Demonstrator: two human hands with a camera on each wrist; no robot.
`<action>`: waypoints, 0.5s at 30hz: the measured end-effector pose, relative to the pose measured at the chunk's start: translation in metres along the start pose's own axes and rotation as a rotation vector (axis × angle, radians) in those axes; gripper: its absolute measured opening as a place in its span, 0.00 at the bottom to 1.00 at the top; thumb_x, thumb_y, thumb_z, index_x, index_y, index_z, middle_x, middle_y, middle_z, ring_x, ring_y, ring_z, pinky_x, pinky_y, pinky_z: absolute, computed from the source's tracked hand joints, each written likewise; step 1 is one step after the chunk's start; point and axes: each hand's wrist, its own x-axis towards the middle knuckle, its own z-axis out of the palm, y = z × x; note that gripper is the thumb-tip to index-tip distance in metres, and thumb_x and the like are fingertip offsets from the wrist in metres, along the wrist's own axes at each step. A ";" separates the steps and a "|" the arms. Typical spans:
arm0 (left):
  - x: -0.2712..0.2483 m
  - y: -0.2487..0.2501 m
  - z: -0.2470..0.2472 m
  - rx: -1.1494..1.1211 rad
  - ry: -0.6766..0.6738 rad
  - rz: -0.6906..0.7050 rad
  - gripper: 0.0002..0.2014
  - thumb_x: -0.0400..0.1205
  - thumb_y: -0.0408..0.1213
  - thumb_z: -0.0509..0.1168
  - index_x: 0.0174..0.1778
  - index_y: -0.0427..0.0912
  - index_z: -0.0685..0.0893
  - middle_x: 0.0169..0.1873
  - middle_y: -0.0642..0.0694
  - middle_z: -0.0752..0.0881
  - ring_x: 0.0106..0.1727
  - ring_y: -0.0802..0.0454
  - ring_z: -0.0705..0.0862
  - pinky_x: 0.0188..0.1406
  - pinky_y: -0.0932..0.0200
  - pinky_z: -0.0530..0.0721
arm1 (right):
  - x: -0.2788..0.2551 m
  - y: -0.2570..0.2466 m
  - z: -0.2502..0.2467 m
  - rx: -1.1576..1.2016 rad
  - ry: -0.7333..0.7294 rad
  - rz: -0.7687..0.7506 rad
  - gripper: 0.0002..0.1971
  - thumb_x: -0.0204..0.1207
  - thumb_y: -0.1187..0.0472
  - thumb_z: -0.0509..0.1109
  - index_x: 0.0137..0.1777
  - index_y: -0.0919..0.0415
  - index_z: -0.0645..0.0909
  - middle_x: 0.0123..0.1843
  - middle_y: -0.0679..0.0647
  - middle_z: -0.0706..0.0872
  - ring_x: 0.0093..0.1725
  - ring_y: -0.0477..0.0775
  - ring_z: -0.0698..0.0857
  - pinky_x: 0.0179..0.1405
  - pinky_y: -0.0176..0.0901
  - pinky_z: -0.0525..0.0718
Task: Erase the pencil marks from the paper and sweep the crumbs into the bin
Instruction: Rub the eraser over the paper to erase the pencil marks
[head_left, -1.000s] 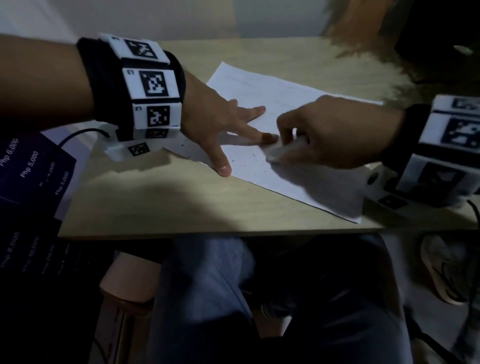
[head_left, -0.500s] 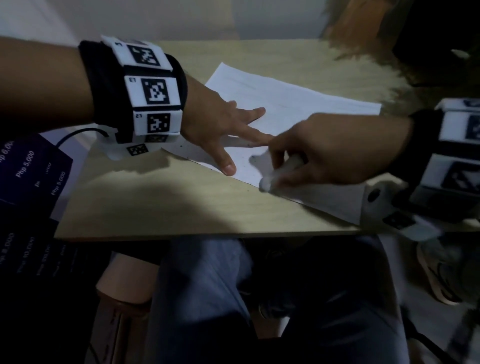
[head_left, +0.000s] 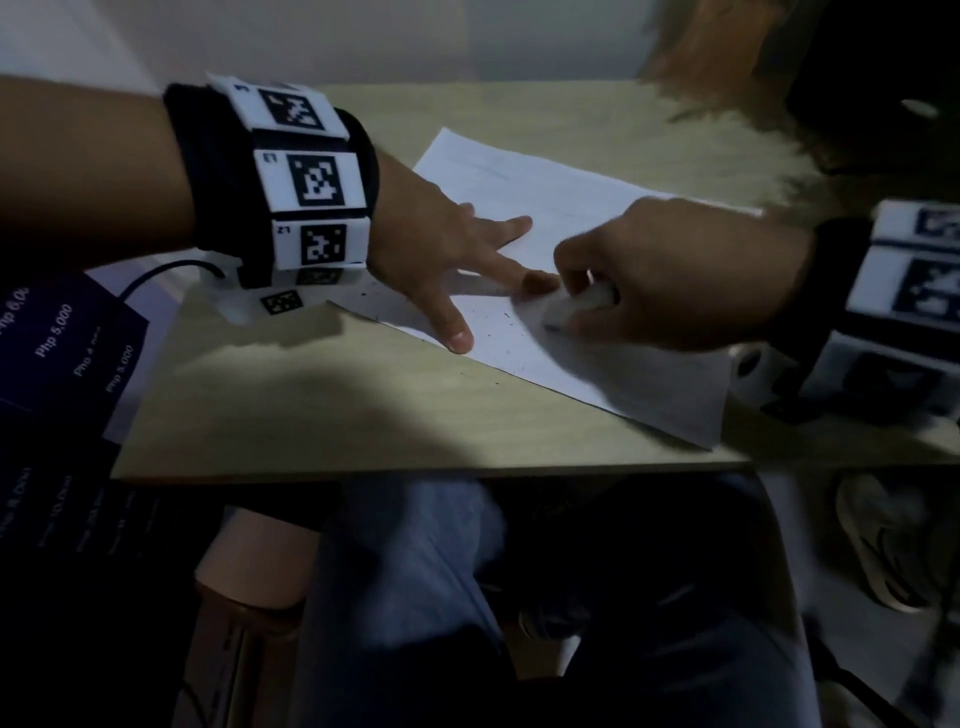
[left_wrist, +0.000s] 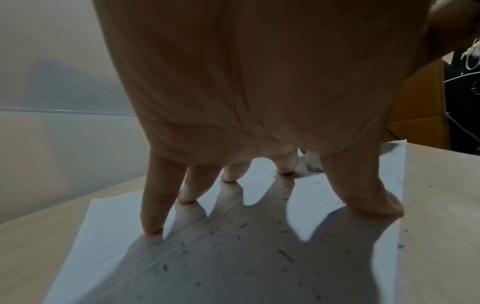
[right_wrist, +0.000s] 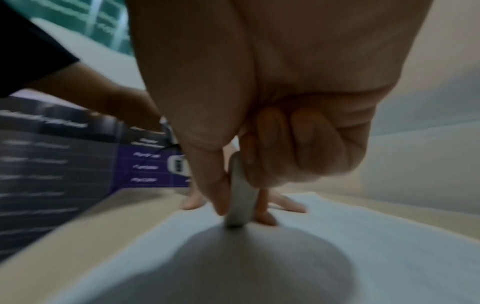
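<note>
A person sat at a pale wooden table (head_left: 322, 410) with a white sheet of paper (head_left: 545, 192) lying at an angle across it. The left hand (head_left: 436, 249) rested on the left part of the sheet, fingers (left_wrist: 153, 205) straight and spread wide, their tips pressing down; this looked meant to keep the paper from sliding or creasing under the rubbing. It grasped nothing.

Just to the right, the right hand (head_left: 670, 275) was curled into a loose fist around a white eraser (right_wrist: 240, 197). The thumb and bent fingers pinched its flat sides, and its lower end touched the paper close beside the left index fingertip. Held nearly upright, the eraser probably put more pressure on a small spot.

Small dark crumbs (left_wrist: 285, 255) lay scattered over the near left part of the sheet, under and around the left hand, and a few specks sat on the table at the paper's edge. Any remaining pencil marks were too faint to make out. No bin was in view. Erasing seemed to be the step in hand, with sweeping not yet begun.
</note>
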 end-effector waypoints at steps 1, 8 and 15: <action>0.000 0.000 0.000 -0.007 0.002 0.004 0.46 0.66 0.77 0.55 0.74 0.88 0.31 0.84 0.58 0.24 0.90 0.37 0.45 0.84 0.40 0.58 | -0.005 -0.008 0.003 0.013 -0.011 -0.037 0.14 0.75 0.39 0.64 0.42 0.48 0.74 0.33 0.45 0.75 0.34 0.53 0.76 0.40 0.50 0.77; -0.001 0.001 0.000 -0.012 -0.009 -0.003 0.48 0.63 0.78 0.54 0.75 0.87 0.32 0.84 0.58 0.23 0.90 0.38 0.44 0.85 0.39 0.56 | 0.006 0.006 -0.006 0.093 -0.067 0.041 0.25 0.67 0.28 0.61 0.45 0.48 0.82 0.34 0.47 0.83 0.34 0.43 0.78 0.38 0.45 0.74; 0.001 -0.001 0.001 -0.008 0.005 0.005 0.48 0.65 0.77 0.55 0.78 0.85 0.34 0.84 0.58 0.24 0.90 0.38 0.44 0.84 0.40 0.58 | -0.003 -0.012 -0.002 0.129 -0.133 -0.043 0.19 0.70 0.33 0.66 0.43 0.49 0.81 0.34 0.47 0.83 0.34 0.44 0.78 0.39 0.47 0.76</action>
